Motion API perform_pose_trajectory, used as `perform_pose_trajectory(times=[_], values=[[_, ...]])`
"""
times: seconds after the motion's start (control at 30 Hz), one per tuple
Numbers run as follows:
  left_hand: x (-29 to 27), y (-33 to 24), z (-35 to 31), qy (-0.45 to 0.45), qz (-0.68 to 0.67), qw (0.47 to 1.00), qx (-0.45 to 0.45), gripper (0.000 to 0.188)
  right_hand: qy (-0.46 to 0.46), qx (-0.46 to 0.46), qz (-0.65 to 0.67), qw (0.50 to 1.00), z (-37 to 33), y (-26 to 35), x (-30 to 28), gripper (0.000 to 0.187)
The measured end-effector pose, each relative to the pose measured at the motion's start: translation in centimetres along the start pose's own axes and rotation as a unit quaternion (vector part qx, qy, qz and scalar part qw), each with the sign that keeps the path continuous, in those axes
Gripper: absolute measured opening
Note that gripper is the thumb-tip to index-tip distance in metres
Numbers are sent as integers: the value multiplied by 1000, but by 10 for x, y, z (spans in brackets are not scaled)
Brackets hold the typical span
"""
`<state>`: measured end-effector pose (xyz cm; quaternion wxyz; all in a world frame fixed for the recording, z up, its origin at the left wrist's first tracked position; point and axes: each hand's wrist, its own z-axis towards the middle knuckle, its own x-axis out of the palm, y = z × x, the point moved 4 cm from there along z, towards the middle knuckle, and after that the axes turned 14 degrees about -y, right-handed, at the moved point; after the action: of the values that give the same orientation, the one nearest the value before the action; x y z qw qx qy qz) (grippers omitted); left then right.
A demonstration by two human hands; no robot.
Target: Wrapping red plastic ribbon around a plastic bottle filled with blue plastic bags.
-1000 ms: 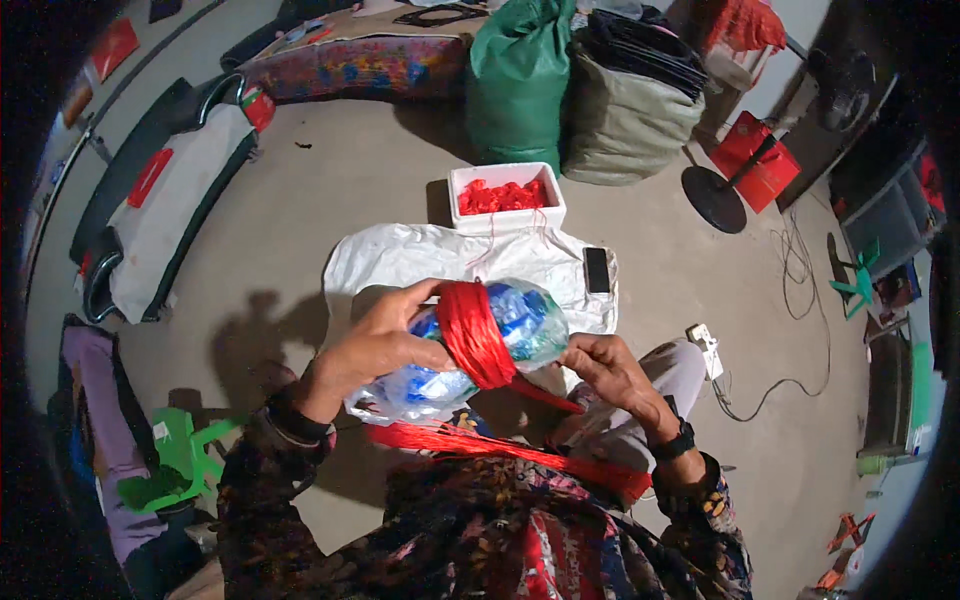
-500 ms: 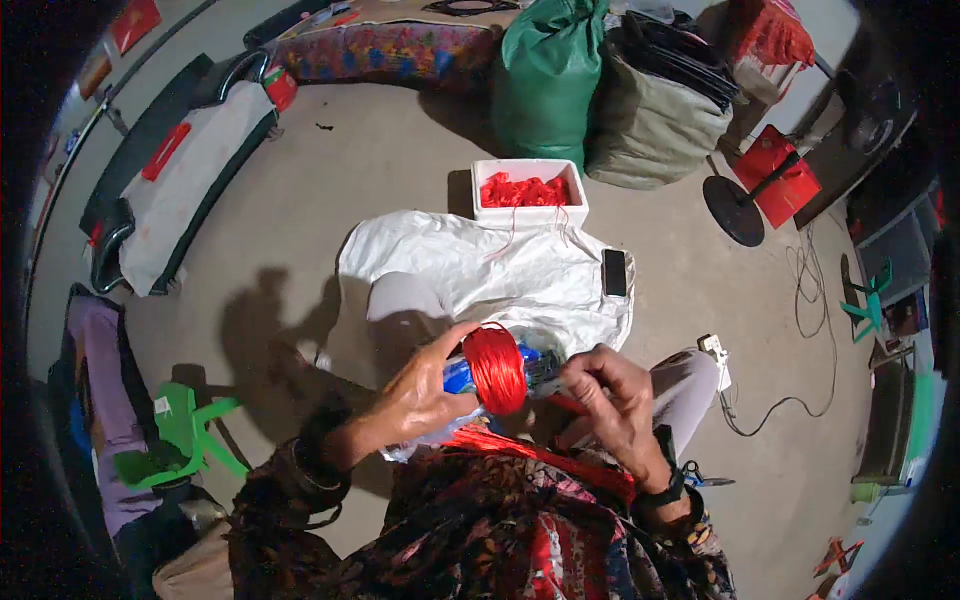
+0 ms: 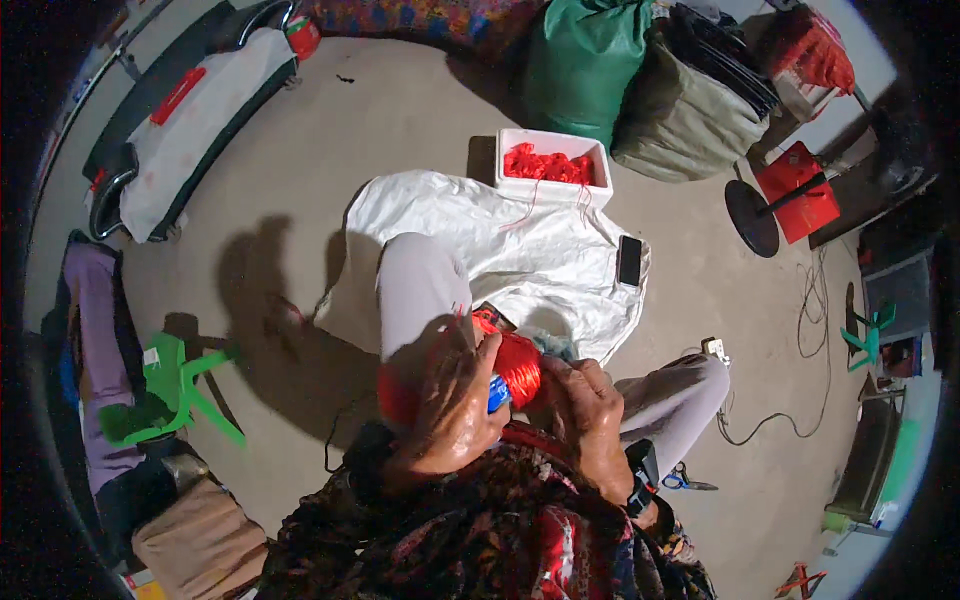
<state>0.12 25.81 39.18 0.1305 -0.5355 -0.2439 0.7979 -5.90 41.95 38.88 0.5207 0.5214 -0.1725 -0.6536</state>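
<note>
My left hand and my right hand both clasp a blue bundle bound with a broad red band, held close over my lap. The left hand covers most of its left side; the right hand grips its right end. My grey-trousered knees stick out past the bundle. A white sheet lies on the floor in front of me, with a white tray of red strands at its far edge and a black phone on its right side.
A green sack and a grey sack stand behind the tray. A red fan base sits at right, with cables and a plug block. A green plastic stool is at left. Scissors lie by my right leg.
The bundle has come closer to my body and lower over my lap. My left hand has closed over more of it, and my view has tilted further down.
</note>
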Motion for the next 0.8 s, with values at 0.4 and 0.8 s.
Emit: perform_pose_trajectory(times=[0.4, 0.8], values=[[22, 0, -21, 15, 46, 996, -77, 90, 7, 104, 25, 994, -12, 0, 22, 50], [26, 12, -37, -4, 25, 997, -74, 85, 34, 80, 25, 996, -20, -16, 27, 49]])
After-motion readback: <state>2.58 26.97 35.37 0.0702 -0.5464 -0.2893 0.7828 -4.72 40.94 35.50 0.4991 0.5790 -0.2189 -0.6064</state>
